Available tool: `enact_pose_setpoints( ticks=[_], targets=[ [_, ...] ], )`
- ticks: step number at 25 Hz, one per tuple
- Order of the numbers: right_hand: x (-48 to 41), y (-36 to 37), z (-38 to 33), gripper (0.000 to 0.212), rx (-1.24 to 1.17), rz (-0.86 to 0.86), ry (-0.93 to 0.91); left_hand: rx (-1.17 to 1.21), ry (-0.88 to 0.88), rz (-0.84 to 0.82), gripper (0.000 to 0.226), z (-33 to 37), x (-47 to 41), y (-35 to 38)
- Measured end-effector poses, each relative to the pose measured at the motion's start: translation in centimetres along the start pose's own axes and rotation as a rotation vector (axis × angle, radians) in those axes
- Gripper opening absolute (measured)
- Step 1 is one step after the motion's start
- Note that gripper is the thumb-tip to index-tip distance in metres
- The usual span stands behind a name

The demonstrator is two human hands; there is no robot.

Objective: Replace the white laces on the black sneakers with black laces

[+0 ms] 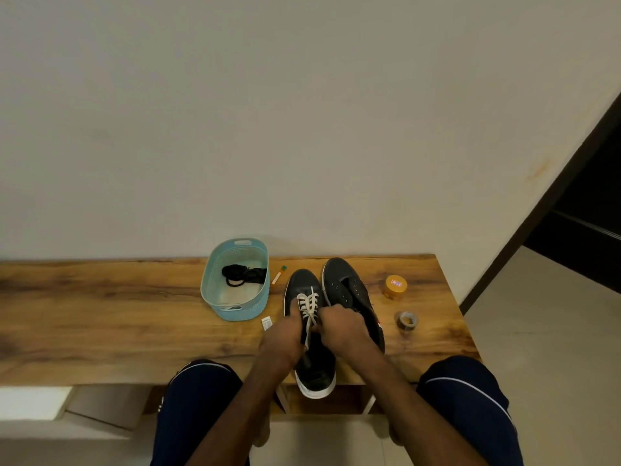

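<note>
I see the left sneaker (304, 284) at the table's (100, 314) near edge: the left hand (285, 331) grips its side, the right hand (342, 326) curls its fingers on the white lace (311, 304); black laces (243, 274) lie in the basket (235, 312), left

Dim, warm indoor light; soft shadows, mild blur, wide-angle bending at edges.

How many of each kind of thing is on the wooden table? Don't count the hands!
Black sneakers with white soles: 2
White lace in one sneaker: 1
Light blue plastic basket: 1
Bundle of black laces: 1
Round orange tin: 1
Grey tape roll: 1
Small tube with green cap: 1
Small white label: 1
Total: 9
</note>
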State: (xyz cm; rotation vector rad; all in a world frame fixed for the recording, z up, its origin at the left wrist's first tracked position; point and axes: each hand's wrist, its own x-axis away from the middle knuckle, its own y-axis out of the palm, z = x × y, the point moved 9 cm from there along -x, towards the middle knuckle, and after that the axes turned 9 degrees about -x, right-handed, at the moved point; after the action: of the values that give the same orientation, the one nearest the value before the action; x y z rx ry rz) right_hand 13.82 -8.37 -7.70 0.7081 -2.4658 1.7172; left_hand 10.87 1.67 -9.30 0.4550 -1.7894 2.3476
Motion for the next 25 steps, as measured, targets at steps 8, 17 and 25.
enact_pose_setpoints(
  ticks=[8,17,25],
  targets=[
    [1.4,-7.6,1.9,0.02,-1.504,0.234,-0.152,-0.089,-0.039,0.041,0.091,-0.9,0.5,1.2],
    [0.4,-3.7,3.7,0.022,-0.712,0.261,-0.037,0.042,0.046,0.21,0.045,-0.2,-1.0,0.1],
    [-1.2,0.1,1.2,0.035,-0.264,0.094,-0.125,0.244,-0.044,0.26,0.014,-0.9,-2.2,0.0]
  ],
)
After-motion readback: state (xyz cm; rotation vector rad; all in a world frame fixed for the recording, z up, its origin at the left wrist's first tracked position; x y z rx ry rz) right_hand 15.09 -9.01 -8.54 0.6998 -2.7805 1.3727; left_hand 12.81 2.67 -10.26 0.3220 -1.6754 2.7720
